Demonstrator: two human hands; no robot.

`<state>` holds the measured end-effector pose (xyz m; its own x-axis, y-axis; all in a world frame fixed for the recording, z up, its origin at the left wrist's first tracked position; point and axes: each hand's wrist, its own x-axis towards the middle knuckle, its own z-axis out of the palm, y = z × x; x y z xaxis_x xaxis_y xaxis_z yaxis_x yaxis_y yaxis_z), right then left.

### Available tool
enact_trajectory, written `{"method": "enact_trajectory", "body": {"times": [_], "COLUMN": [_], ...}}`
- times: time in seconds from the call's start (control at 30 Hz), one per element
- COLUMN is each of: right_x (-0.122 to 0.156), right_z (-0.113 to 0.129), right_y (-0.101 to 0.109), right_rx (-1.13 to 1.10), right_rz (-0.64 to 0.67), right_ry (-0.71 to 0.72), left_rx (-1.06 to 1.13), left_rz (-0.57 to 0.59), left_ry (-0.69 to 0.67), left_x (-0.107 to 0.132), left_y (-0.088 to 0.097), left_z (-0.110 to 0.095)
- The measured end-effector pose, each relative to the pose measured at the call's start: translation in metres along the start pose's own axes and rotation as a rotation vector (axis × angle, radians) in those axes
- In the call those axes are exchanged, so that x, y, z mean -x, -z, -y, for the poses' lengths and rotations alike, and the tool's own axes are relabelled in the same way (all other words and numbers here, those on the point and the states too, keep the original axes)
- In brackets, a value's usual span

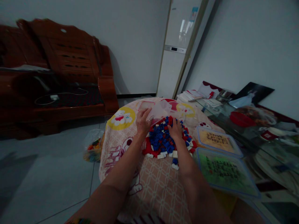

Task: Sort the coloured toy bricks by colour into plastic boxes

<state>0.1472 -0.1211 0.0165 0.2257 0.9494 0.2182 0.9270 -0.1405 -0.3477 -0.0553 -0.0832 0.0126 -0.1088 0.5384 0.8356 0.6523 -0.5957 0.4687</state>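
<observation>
A heap of blue, red and white toy building blocks is spread over the cloth-covered round table. My right hand rests on the right part of this heap, fingers spread and touching the blocks. At the heap's far left edge, my left hand has its thumb and fingers closed at the near side of a translucent plastic container. The container looks tilted, and its exact shape is hard to make out. A few white blocks lie loose at the near edge, with a blue one beside them.
Two lidded boxes, one orange and one green, stand at the right. Behind them is a cluttered glass table with a red bowl. A clear bag of colourful pieces is left of the tablecloth. A wooden bench stands farther back.
</observation>
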Motion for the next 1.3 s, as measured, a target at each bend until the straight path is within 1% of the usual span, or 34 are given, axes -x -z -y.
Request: {"method": "enact_trajectory", "body": {"times": [0.13, 0.23, 0.3, 0.37, 0.47, 0.57, 0.67, 0.8, 0.93, 1.03, 1.13, 1.17, 1.23, 1.3], "right_x": [0.014, 0.031, 0.039, 0.042, 0.041, 0.042, 0.051, 0.072, 0.087, 0.093, 0.096, 0.097, 0.099, 0.104], "right_z": [0.017, 0.03, 0.034, 0.033, 0.021, 0.006, -0.007, -0.019, -0.031, -0.038, -0.04, -0.04, -0.038, -0.034], "right_y": [-0.004, -0.004, -0.002, 0.003, 0.012, 0.022, 0.028, 0.031, 0.027, 0.021, 0.016, 0.016, 0.017, 0.023], "right_rx": [-0.065, -0.069, -0.04, 0.002, 0.068, 0.127, 0.154, 0.181, 0.176, 0.112, 0.025, 0.0, -0.039, -0.066], "right_rz": [0.052, 0.151, 0.206, 0.242, 0.257, 0.227, 0.186, 0.108, 0.011, -0.079, -0.162, -0.183, -0.205, -0.191], "right_ry": [0.199, 0.31, 0.372, 0.395, 0.322, 0.187, 0.077, -0.015, -0.05, -0.034, -0.027, -0.029, -0.034, -0.027], "left_rx": [-0.005, -0.015, -0.026, -0.028, -0.023, -0.029, -0.009, 0.029, 0.058, 0.075, 0.1, 0.101, 0.067, -0.007], "left_rz": [-0.026, -0.034, -0.035, -0.042, -0.053, -0.044, -0.053, -0.063, -0.064, -0.02, 0.071, 0.129, 0.29, 0.449], "left_ry": [0.025, 0.046, 0.061, 0.065, 0.07, 0.09, 0.092, 0.11, 0.1, 0.111, 0.183, 0.217, 0.282, 0.315], "left_x": [0.0, -0.002, -0.002, -0.002, -0.002, -0.002, -0.003, -0.006, -0.015, -0.029, -0.044, -0.049, -0.058, -0.065], "left_y": [0.001, 0.002, 0.004, 0.005, 0.005, 0.005, 0.005, 0.006, 0.002, -0.014, -0.043, -0.055, -0.079, -0.102], "left_z": [0.003, 0.004, 0.005, 0.005, 0.004, 0.002, 0.001, -0.004, -0.017, -0.032, -0.053, -0.061, -0.077, -0.094]}}
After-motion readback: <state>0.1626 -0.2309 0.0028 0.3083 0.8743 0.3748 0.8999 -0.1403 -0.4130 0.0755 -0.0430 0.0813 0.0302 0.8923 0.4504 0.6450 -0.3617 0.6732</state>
